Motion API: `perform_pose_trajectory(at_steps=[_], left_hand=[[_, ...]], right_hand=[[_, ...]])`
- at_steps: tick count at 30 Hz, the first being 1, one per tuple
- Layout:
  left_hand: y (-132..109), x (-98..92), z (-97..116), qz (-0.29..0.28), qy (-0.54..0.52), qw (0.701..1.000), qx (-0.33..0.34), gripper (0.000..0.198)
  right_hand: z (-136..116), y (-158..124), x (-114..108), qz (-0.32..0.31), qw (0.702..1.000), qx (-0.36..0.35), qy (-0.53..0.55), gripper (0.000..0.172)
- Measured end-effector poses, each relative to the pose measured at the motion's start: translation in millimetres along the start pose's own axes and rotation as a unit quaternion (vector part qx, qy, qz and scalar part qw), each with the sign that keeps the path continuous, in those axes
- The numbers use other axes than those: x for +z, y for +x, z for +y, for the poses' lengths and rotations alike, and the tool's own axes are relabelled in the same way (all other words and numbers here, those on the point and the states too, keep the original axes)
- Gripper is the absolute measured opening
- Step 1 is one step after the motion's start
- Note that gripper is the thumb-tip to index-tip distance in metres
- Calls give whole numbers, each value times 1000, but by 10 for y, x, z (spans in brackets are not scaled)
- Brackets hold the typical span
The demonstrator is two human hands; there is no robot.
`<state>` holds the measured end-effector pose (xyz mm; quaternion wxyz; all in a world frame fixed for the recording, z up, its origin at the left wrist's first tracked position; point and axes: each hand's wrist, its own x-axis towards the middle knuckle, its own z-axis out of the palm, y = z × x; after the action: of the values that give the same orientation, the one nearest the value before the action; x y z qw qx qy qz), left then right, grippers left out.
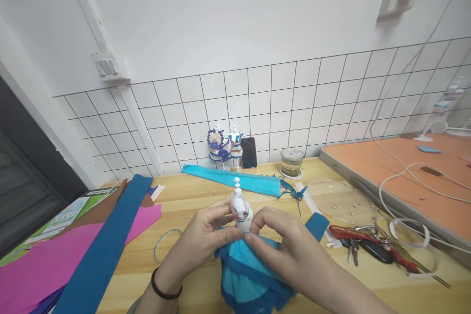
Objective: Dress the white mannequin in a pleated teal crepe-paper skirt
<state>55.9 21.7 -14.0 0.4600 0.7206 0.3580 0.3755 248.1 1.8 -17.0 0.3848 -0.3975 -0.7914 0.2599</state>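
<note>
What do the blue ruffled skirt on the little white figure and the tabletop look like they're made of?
The blue ruffled skirt looks like matte crepe paper: soft gathered folds, no sheen, much like the flat blue paper strip nearby. The light tabletop looks like pale wood or wood laminate, showing plank lines and grain with a smooth finish.

No legible text anywhere. Green printed sheet [61, 217] at far left of worktop [191, 194] has coloured blocks and what looks like lines of print, but too small and blurred to read. Bottle [443, 105] at far right, by the wall, has a pale label band; no letters can be made out. Phone [249, 152] leaning on the tiles: screen dark, no marks showing. Small mannequin [241, 211] between the hands carries a patterned print, red and blue flecks, not lettering. Wall switch [106, 67]: no markings visible. No brands, numbers or signs to be read.
</note>
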Motion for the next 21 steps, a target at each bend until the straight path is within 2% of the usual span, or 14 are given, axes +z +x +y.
perform_pose_trajectory(at_steps=[3, 6, 14, 21], left_hand=[[13, 19, 26, 3, 90, 995, 33, 20], [5, 43, 56, 9, 134, 991, 24, 22], [-81, 47, 111, -19, 159, 987, -10, 26], [-45, 47, 109, 0, 86, 996, 18, 19]], right_hand=[[-25, -15, -62, -17, 999, 29, -23, 14], [9, -14, -81, -27, 998, 45, -20, 11], [32, -7, -59, -29, 998, 60, -11, 15], [18, -1, -61, -28, 998, 51, -16, 14]])
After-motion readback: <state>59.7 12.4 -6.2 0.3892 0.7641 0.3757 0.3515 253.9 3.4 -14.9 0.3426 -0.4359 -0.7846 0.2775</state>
